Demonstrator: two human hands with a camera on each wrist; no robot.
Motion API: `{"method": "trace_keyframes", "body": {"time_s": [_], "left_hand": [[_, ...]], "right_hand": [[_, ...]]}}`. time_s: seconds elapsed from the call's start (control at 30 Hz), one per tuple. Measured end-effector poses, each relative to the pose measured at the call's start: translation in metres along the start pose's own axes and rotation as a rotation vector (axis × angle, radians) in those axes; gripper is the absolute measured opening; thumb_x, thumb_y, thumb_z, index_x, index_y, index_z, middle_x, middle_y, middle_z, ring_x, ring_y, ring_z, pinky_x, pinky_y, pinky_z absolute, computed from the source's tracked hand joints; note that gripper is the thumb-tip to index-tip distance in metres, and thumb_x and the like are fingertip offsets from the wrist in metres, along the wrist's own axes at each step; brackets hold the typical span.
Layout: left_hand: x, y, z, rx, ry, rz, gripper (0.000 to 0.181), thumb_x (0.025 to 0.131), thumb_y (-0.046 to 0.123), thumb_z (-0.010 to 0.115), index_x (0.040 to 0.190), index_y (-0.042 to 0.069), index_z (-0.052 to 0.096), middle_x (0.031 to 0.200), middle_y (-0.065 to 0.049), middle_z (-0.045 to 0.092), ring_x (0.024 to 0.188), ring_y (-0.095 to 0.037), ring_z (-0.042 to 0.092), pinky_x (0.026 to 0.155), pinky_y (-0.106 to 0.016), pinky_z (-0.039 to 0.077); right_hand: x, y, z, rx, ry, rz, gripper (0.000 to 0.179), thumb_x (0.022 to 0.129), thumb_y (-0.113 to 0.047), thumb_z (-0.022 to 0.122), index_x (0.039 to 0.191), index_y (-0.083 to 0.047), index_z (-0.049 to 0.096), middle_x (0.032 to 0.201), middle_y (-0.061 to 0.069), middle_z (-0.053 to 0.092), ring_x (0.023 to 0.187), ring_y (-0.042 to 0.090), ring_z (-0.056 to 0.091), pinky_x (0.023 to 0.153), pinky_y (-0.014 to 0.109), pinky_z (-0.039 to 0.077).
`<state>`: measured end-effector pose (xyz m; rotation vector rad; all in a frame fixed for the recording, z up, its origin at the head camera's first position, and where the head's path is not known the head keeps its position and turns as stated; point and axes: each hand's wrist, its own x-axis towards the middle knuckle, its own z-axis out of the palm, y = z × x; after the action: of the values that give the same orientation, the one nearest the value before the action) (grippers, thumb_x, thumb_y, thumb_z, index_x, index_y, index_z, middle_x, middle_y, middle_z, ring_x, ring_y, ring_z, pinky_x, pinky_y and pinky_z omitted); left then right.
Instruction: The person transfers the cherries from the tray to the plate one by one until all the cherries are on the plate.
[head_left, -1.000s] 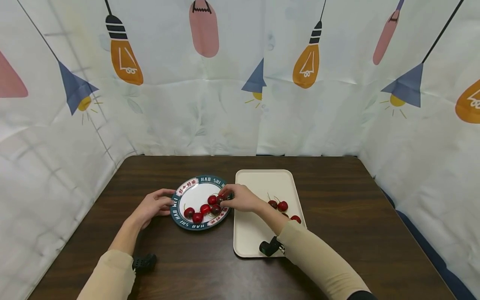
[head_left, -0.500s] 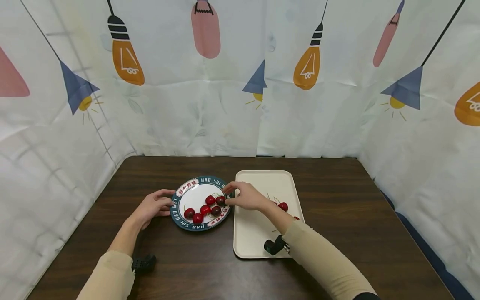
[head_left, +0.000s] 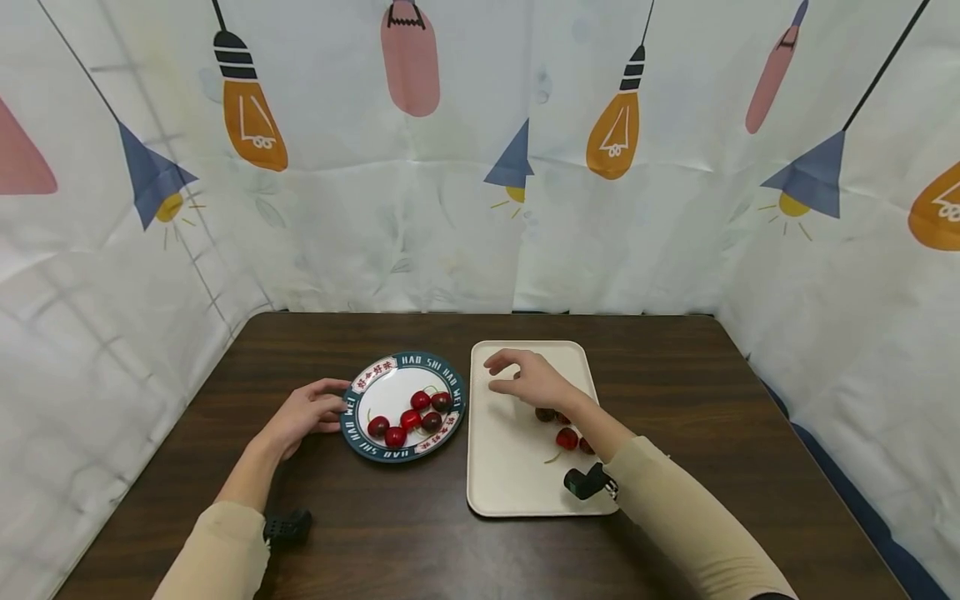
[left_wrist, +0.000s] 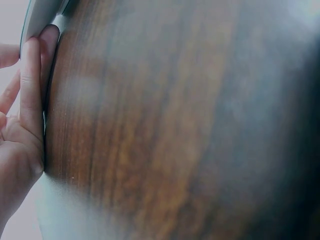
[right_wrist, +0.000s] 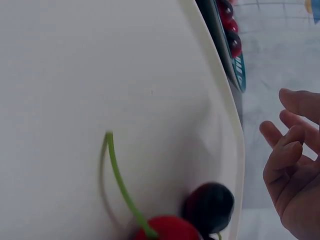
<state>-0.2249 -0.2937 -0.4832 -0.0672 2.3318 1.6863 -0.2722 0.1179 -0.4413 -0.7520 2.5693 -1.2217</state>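
On the left, a round plate (head_left: 390,387) with a teal lettered rim carries several red and dark cherries (head_left: 411,419). My left hand (head_left: 306,412) grips the plate's left edge; in the left wrist view, fingers (left_wrist: 31,85) reach under the rim. Over the cream tray (head_left: 498,487) hovers my right hand (head_left: 528,379), thumb and fingers apart with nothing between them. More cherries (head_left: 567,438) lie on the tray's right side, partly hidden by the right forearm. The right wrist view shows a green-stemmed red cherry (right_wrist: 170,229) beside a dark cherry (right_wrist: 210,207).
A dark wood-grain table (head_left: 360,525) bears the plate and tray, with a narrow gap between them. Patterned cloth (head_left: 450,233) hangs behind the table and along both sides. A black device (head_left: 588,482) is strapped at my right wrist.
The right hand has let go of a dark cherry on the plate's right side and moved right, over the tray. My left hand stays at the plate's rim.
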Motion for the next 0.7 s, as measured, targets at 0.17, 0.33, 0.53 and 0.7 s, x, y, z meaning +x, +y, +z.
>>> {"method": "trace_keyframes", "body": {"time_s": [0.17,0.33,0.53,0.7], "left_hand": [[0.0,0.0,0.0,0.007,0.001,-0.005,0.056,0.103,0.018,0.059,0.151,-0.003,0.041,0.12,-0.018,0.063,0.091,-0.019,0.066,0.08,-0.03,0.061],[0.0,-0.001,0.0,0.007,0.002,-0.008,0.055,0.103,0.019,0.059,0.152,-0.002,0.041,0.122,-0.02,0.06,0.092,-0.018,0.065,0.08,-0.029,0.061],[0.002,-0.002,0.0,0.005,0.006,-0.011,0.056,0.103,0.018,0.059,0.152,-0.002,0.041,0.122,-0.019,0.06,0.091,-0.018,0.065,0.08,-0.029,0.061],[0.002,-0.003,0.001,0.011,0.012,-0.015,0.056,0.103,0.019,0.059,0.152,-0.002,0.041,0.123,-0.02,0.059,0.091,-0.019,0.065,0.08,-0.029,0.061]], "right_hand": [[-0.011,0.006,-0.013,0.004,0.019,0.037,0.037,0.096,-0.018,0.072,0.13,-0.004,0.066,0.12,0.009,0.068,0.119,0.032,0.059,0.103,0.049,0.049],[-0.021,0.018,-0.022,0.003,0.035,0.043,0.035,0.097,-0.019,0.07,0.129,-0.004,0.066,0.118,0.008,0.069,0.118,0.03,0.059,0.101,0.049,0.049],[-0.033,0.029,-0.034,0.034,0.057,0.048,0.034,0.098,-0.014,0.069,0.129,-0.001,0.065,0.118,0.013,0.069,0.115,0.029,0.06,0.101,0.052,0.049],[-0.04,0.038,-0.04,0.026,0.079,0.071,0.034,0.098,-0.015,0.069,0.129,-0.003,0.066,0.116,0.008,0.069,0.116,0.028,0.06,0.101,0.052,0.048]]}}
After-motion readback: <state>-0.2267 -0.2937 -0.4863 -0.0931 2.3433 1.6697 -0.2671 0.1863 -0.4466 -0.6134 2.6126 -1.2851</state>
